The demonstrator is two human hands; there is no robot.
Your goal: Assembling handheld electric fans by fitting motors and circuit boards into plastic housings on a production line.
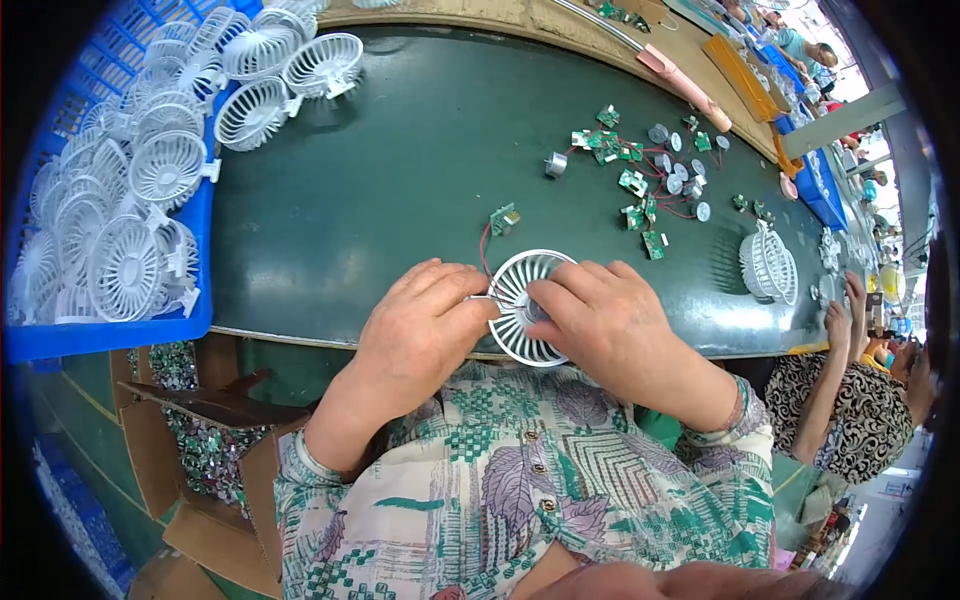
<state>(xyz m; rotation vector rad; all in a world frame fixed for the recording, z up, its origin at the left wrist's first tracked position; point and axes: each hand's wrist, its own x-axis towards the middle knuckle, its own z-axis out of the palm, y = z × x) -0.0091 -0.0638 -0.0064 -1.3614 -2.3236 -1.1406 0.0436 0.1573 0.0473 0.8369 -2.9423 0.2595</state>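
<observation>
A round white slatted fan guard [520,345] is held just past the table's near edge, in front of my body. My left hand [425,325] is closed, its fingers pinching the guard's left side where the wires enter. My right hand [605,315] reaches into the bowl, thumb and fingers closed around a small grey motor [534,312] at the hub, mostly covered by the fingertips. From the guard, red wires run up to a small green circuit board [504,219] lying on the dark green tabletop [400,150].
A blue crate [190,325] heaped with white fan guards [130,210] stands left. Circuit boards [605,148] wired to silver motors [676,172] lie at right, near another guard [768,265]. An open cardboard box [150,450] sits below left. A co-worker's arm [825,380] is at right.
</observation>
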